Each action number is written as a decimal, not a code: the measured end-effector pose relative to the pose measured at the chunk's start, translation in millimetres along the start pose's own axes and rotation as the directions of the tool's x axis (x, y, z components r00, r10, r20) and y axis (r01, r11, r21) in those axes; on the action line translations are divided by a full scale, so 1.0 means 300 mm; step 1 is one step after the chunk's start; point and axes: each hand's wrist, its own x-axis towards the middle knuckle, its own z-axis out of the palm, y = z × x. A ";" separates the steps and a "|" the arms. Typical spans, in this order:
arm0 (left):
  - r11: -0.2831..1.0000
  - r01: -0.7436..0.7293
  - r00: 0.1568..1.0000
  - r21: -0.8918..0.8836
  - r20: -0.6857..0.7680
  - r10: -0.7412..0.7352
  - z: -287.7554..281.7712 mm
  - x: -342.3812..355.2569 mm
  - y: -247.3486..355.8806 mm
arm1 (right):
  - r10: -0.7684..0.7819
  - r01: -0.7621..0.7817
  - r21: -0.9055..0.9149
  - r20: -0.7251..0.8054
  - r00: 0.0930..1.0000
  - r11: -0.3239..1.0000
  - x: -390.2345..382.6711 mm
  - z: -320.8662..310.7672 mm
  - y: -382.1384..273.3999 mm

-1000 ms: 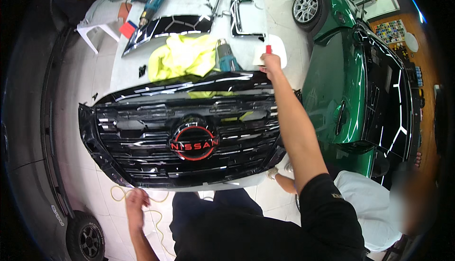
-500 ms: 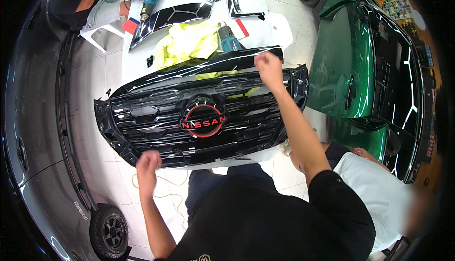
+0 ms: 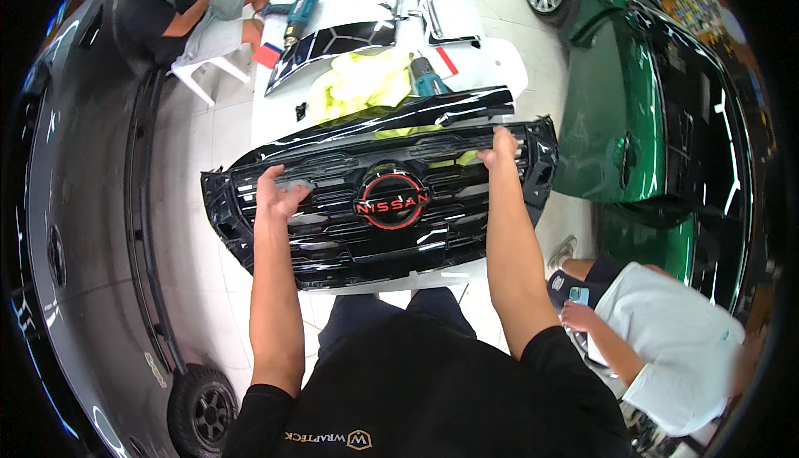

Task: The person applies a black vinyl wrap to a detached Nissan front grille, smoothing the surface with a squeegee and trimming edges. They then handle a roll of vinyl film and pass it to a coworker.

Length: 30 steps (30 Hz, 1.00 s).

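A glossy black car grille (image 3: 399, 246) with a round, red-ringed emblem lies across the near end of the white table. My left hand (image 3: 280, 195) is at the grille's left part, thumb and fingers spread apart. At the upper right part, my right hand (image 3: 499, 148) has its fingers curled over a bar of the grille, with the thumb below them pointing left. Its fingertips are partly hidden. Just behind the grille's top edge lie a crumpled yellow cloth (image 3: 358, 88) and a teal heat gun (image 3: 429, 79).
Farther up the white table (image 3: 341, 4) are another heat gun (image 3: 301, 15), a glossy black panel (image 3: 337, 42) and a frame-shaped trim piece (image 3: 449, 17). A grey car (image 3: 83, 208) stands left, a green car (image 3: 612, 108) right. People sit at upper left and lower right, one holding a phone (image 3: 578, 295).
My left hand has moved up from the grille's lower left edge onto its slats and spread its fingers. My right hand has come down from the top edge. The view has shifted.
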 end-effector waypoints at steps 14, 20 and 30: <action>0.892 -0.368 0.930 0.264 0.107 0.352 -0.099 0.142 -0.035 | 0.039 -0.049 0.044 0.206 0.978 0.998 -0.016 -0.056 0.066; 0.749 -0.621 0.781 0.231 0.265 0.565 -0.166 -0.227 -0.106 | -0.111 0.091 0.109 0.195 0.974 0.990 -0.376 -0.254 -0.046; 0.585 -0.809 0.450 -0.054 0.583 0.677 -0.112 -0.728 0.020 | -0.447 0.290 0.382 0.432 0.783 0.878 -0.916 -0.269 -0.420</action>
